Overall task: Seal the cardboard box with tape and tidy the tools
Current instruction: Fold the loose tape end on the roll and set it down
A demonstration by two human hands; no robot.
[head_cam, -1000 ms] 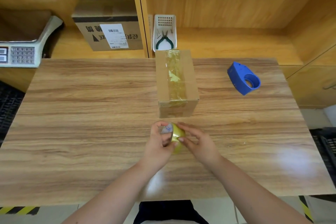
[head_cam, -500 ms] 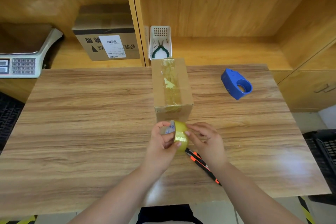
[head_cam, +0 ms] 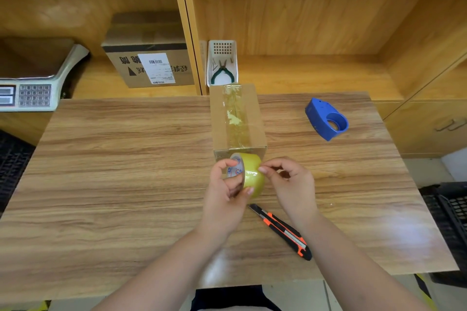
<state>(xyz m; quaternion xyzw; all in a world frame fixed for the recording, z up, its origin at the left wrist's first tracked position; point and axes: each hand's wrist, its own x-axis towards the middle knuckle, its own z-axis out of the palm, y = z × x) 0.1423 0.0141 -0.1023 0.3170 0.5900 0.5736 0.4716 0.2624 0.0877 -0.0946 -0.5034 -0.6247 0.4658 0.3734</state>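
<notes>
A small cardboard box (head_cam: 254,118) stands at the table's far middle, with a strip of clear tape along its top. Just in front of it my left hand (head_cam: 223,197) grips a yellowish tape roll (head_cam: 252,175), fingers through its core. My right hand (head_cam: 290,184) pinches at the roll's outer surface with thumb and forefinger. An orange and black utility knife (head_cam: 281,231) lies on the table below my hands. A blue tape dispenser (head_cam: 327,118) sits at the far right of the table.
On the shelf behind the wooden table (head_cam: 113,171) stand a white basket (head_cam: 222,45) holding green-handled pliers (head_cam: 222,74), a labelled cardboard carton (head_cam: 149,63) and a weighing scale (head_cam: 35,83). Black crates (head_cam: 452,212) flank the table.
My hands have raised the tape roll toward the box's near face. The knife, hidden under my hands one second ago, now lies in plain view. The camera tilted up slightly.
</notes>
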